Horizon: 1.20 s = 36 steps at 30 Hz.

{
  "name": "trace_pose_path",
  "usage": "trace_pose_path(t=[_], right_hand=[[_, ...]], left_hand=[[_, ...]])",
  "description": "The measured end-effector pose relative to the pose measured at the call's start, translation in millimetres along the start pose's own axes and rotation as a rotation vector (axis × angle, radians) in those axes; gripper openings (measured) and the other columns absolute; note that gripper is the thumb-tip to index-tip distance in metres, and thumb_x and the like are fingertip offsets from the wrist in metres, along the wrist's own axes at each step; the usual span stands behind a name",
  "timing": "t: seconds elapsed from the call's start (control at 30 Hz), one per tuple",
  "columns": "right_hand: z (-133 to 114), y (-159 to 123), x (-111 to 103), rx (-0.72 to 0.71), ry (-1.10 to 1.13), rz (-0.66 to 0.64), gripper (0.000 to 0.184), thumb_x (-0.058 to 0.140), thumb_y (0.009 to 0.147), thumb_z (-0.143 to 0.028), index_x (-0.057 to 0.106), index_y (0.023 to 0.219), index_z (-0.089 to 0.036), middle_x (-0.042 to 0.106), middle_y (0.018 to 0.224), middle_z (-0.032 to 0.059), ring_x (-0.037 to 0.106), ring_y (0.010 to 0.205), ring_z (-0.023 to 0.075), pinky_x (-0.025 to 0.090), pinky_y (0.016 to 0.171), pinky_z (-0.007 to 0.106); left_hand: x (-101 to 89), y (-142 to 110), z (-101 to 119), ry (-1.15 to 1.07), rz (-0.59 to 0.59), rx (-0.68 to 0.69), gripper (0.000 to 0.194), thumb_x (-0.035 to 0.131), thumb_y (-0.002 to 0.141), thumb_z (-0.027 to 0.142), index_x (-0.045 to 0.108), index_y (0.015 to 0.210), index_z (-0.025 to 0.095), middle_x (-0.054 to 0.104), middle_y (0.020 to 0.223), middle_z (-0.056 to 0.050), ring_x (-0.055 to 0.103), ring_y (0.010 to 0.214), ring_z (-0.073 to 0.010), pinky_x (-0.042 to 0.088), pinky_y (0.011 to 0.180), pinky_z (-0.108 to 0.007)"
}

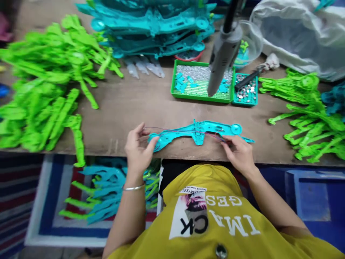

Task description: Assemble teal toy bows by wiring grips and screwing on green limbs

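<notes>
A long turquoise plastic part (199, 131) lies on the table near its front edge, open ribbed side up. Thin dark wires (183, 132) stretch lengthwise over it. My left hand (140, 149) is at the part's left end, thumb and fingers closing on the wires, with the thumb by the round tip. At the right end, my right hand (238, 151) pinches the wires between thumb and fingers, just below the part's edge. Whether either hand also grips the plastic itself is hard to see.
Lime-green plastic parts pile up at left (54, 79) and right (307, 115). Turquoise parts (153, 25) are stacked behind. A green tray (202, 99) and a smaller tray (245, 103) hold small pieces. A grey electric screwdriver (223, 54) hangs over the larger tray.
</notes>
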State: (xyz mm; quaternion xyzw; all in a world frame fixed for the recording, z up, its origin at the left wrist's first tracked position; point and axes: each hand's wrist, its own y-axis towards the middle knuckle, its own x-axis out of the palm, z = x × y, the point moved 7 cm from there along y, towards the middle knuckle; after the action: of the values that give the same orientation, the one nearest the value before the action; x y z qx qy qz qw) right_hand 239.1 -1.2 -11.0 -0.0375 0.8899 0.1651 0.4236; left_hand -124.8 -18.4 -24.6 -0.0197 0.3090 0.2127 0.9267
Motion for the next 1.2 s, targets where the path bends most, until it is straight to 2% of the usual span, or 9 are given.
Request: trace_pose_path(t=[0.1, 0.27, 0.5, 0.7, 0.77, 0.9, 0.97, 1.1, 1.2], right_hand=[[-1.2, 4.8, -1.6, -0.033, -0.013, 0.002, 0.013, 0.063, 0.096, -0.027, 0.075, 0.097, -0.022, 0.08, 0.091, 0.0071, 0.075, 0.082, 0.0226, 0.061, 0.078, 0.037], [2.1, 9.8, 4.7, 0.017, 0.018, -0.039, 0.017, 0.067, 0.094, -0.033, 0.078, 0.09, -0.021, 0.079, 0.081, 0.0061, 0.072, 0.068, 0.0205, 0.057, 0.068, 0.033], [17.2, 11.4, 11.5, 0.237, 0.105, -0.08, 0.022, 0.068, 0.09, -0.04, 0.081, 0.088, -0.022, 0.078, 0.078, 0.0046, 0.066, 0.06, 0.0183, 0.052, 0.063, 0.032], [24.7, 12.9, 17.2, 0.313, 0.084, -0.155, 0.023, 0.069, 0.087, -0.043, 0.081, 0.087, -0.023, 0.079, 0.077, 0.0038, 0.066, 0.061, 0.0185, 0.048, 0.061, 0.031], [27.4, 13.0, 17.9, 0.341, 0.112, -0.173, 0.025, 0.069, 0.087, -0.045, 0.08, 0.086, -0.022, 0.076, 0.072, 0.0031, 0.063, 0.057, 0.0169, 0.047, 0.057, 0.03], [23.8, 14.3, 12.0, 0.352, 0.155, -0.247, 0.032, 0.077, 0.08, -0.047, 0.075, 0.097, -0.02, 0.074, 0.077, 0.0039, 0.064, 0.058, 0.0172, 0.052, 0.057, 0.031], [11.8, 17.5, 0.9, 0.292, 0.049, -0.239, 0.041, 0.081, 0.076, -0.044, 0.071, 0.107, -0.018, 0.074, 0.091, 0.0084, 0.069, 0.073, 0.0233, 0.058, 0.068, 0.038], [-43.3, 26.5, -11.5, -0.004, -0.081, -0.178, 0.055, 0.076, 0.083, -0.041, 0.062, 0.131, -0.017, 0.066, 0.129, 0.0196, 0.062, 0.122, 0.037, 0.052, 0.104, 0.056], [-86.0, 24.2, 5.3, -0.247, 0.109, -0.364, 0.044, 0.063, 0.096, -0.039, 0.061, 0.138, -0.027, 0.062, 0.142, 0.0125, 0.054, 0.139, 0.0299, 0.044, 0.118, 0.052]], left_hand=[[13.3, 6.3, -9.7, -0.088, 0.016, -0.013, 0.065, 0.079, 0.078, 0.045, 0.062, 0.134, 0.018, 0.073, 0.11, -0.008, 0.072, 0.096, -0.0187, 0.061, 0.088, -0.034], [22.3, 16.8, -8.1, -0.14, 0.054, -0.028, 0.027, 0.071, 0.087, 0.04, 0.076, 0.102, 0.017, 0.078, 0.096, -0.006, 0.073, 0.088, -0.0163, 0.058, 0.09, -0.031], [16.3, 43.7, -29.7, -0.672, 0.181, -0.278, 0.042, 0.082, 0.068, 0.047, 0.069, 0.096, 0.019, 0.077, 0.091, -0.005, 0.075, 0.088, -0.0172, 0.061, 0.093, -0.037], [-12.9, 20.6, 11.3, -0.568, 0.274, -0.073, 0.031, 0.078, 0.08, 0.047, 0.07, 0.096, 0.022, 0.078, 0.095, -0.003, 0.077, 0.095, -0.0219, 0.063, 0.095, -0.046], [-21.3, 2.1, 49.4, -0.495, 0.15, 0.149, 0.016, 0.075, 0.086, 0.041, 0.072, 0.09, 0.025, 0.079, 0.088, 0.0, 0.078, 0.094, -0.0229, 0.061, 0.101, -0.051], [-10.6, -49.5, 132.9, -0.532, -0.603, 0.647, 0.014, 0.064, 0.095, 0.024, 0.076, 0.094, 0.03, 0.081, 0.084, 0.002, 0.079, 0.098, -0.0225, 0.057, 0.108, -0.048], [-9.1, -71.1, 156.9, -0.526, -0.867, 0.792, 0.013, 0.066, 0.094, 0.022, 0.076, 0.1, 0.028, 0.082, 0.087, 0.001, 0.078, 0.104, -0.0204, 0.052, 0.115, -0.041], [1.3, -89.4, 186.2, -0.63, -1.034, 0.907, 0.011, 0.068, 0.094, 0.031, 0.075, 0.091, 0.023, 0.08, 0.079, 0.001, 0.077, 0.1, -0.0183, 0.042, 0.123, -0.033], [13.7, -104.6, 208.4, -0.742, -1.072, 1.083, 0.02, 0.06, 0.097, 0.032, 0.075, 0.087, 0.022, 0.079, 0.081, -0.001, 0.076, 0.098, -0.0179, 0.044, 0.122, -0.031]])
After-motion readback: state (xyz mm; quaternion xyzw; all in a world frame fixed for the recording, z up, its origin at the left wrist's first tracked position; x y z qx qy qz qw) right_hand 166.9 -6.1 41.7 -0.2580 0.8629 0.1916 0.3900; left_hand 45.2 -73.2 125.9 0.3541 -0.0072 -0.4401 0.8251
